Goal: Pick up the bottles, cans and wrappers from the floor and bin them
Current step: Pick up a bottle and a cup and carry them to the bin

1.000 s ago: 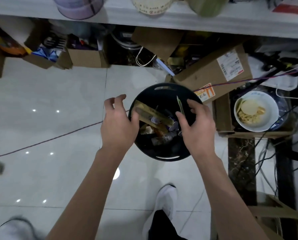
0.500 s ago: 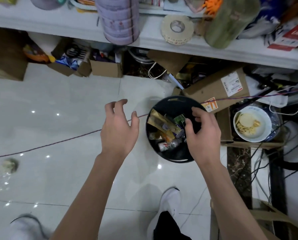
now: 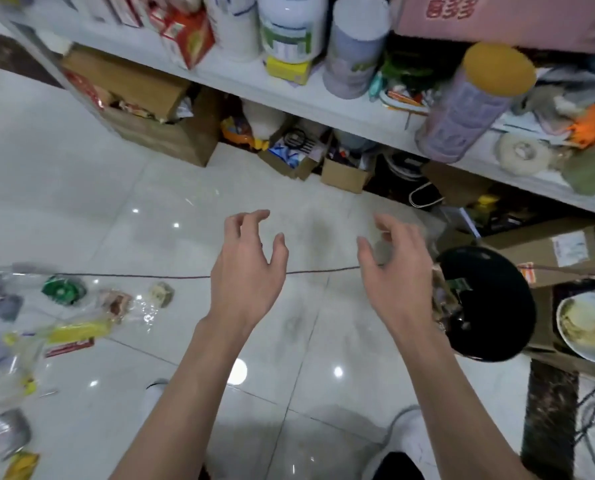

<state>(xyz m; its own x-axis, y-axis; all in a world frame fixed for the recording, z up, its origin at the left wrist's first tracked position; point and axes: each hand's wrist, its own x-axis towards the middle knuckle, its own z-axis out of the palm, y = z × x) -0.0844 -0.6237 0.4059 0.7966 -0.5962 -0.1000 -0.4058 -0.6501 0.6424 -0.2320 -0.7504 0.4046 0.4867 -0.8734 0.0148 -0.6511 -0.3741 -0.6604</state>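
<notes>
The round black plastic bin (image 3: 497, 306) stands on the glossy white tiled floor (image 3: 81, 168) at about three o'clock, holding wrappers (image 3: 445, 296) against its near wall. Half a second ago it sat dead centre under the hands; the view has since swung left and the bin has slid to the edge. The right hand (image 3: 398, 271) has come off the rim and hangs just beside it, fingers spread and loosely curled, holding nothing. The left hand (image 3: 247, 268) is likewise spread and empty, over bare tile at twelve o'clock. Newly in view at nine o'clock: scattered litter, including a green round can (image 3: 63, 289), a yellow wrapper (image 3: 78, 332), clear plastic film (image 3: 2, 358) and a silver can (image 3: 5, 433). A thin dark cord (image 3: 150, 276) runs across the floor behind both hands.
</notes>
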